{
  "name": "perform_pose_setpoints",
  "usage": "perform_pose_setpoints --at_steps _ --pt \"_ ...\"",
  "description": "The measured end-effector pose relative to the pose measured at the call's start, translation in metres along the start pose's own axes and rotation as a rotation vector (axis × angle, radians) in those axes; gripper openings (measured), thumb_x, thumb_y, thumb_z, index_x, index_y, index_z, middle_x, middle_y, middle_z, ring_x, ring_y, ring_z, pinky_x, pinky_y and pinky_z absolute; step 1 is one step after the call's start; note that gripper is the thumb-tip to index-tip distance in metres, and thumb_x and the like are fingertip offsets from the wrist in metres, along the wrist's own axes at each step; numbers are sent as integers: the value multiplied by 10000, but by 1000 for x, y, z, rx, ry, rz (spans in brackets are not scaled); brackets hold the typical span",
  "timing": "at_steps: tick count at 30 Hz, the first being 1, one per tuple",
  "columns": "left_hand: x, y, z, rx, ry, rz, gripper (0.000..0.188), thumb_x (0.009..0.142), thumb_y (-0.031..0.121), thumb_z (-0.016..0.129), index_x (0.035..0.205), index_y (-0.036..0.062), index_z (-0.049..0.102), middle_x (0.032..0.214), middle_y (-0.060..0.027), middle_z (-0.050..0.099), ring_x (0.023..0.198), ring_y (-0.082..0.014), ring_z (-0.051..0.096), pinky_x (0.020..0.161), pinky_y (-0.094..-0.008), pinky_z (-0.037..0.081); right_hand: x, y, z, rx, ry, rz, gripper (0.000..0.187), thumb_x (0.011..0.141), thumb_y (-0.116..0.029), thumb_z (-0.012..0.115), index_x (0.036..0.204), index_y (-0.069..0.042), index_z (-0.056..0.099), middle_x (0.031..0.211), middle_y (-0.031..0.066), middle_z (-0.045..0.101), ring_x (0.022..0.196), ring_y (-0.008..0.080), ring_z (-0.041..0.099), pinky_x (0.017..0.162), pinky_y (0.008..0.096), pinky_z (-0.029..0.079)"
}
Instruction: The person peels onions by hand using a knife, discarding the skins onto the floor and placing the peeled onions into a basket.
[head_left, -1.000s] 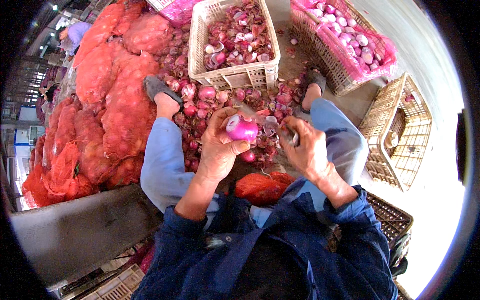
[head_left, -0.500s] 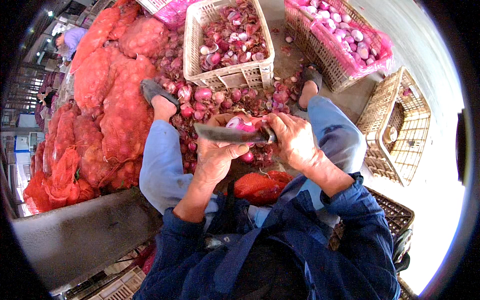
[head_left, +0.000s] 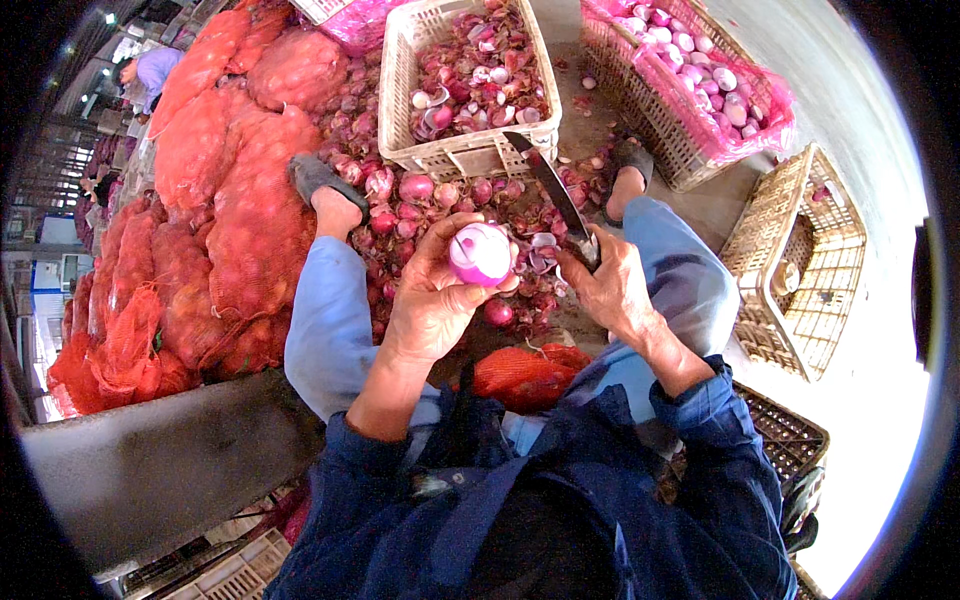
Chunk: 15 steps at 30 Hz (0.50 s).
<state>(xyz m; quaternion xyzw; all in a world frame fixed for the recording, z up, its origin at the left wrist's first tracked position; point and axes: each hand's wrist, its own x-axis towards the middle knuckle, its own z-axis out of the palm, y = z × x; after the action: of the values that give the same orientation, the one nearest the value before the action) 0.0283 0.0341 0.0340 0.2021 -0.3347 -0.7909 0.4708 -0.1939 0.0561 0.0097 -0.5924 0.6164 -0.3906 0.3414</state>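
Grey concrete floor (head_left: pixel 695 212), loose red-purple onions (head_left: pixel 415 187) strewn just below cream slatted plastic crate (head_left: pixel 460 160) of onion peelings (head_left: pixel 470 85). Below crate: left hand (head_left: pixel 432 290) grasps round white-and-purple peeled onion (head_left: pixel 480 255), fingers curled around it. Below crate, further right: right hand (head_left: pixel 615 288) clenched on handle of long dark-bladed knife (head_left: pixel 560 195), blade apart from onion, pointing toward crate. Left of crate: bulging red mesh sacks (head_left: pixel 255 230). Right of crate: pink-lined beige plastic basket (head_left: pixel 645 115), peeled onions inside.

forearms (head_left: pixel 388 392) extend forward, the left hand (head_left: pixel 430 295) cupped and the right hand (head_left: pixel 610 287) curled, hands apart
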Motion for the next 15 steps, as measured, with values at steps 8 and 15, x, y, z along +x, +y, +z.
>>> perform_pose_setpoints --at_steps 8,15 --pt "-3 2 -4 -141 28 -61 621 834 100 736 1377 49 439 1348 -196 521 1136 -308 606 878 -422 572 -19 -22 -1 -21 -8 -125 310 784 -146 682 1038 11 599 703 209 625 664 387 643 615 431 508" --pt "-3 0 3 -28 97 -19 613 815 172 775 1332 45 472 1258 -177 589 1058 -292 643 809 -402 590 -31 -37 -3 126 -44 -86 326 784 -156 688 1062 -11 598 775 213 651 708 404 645 656 450 523"
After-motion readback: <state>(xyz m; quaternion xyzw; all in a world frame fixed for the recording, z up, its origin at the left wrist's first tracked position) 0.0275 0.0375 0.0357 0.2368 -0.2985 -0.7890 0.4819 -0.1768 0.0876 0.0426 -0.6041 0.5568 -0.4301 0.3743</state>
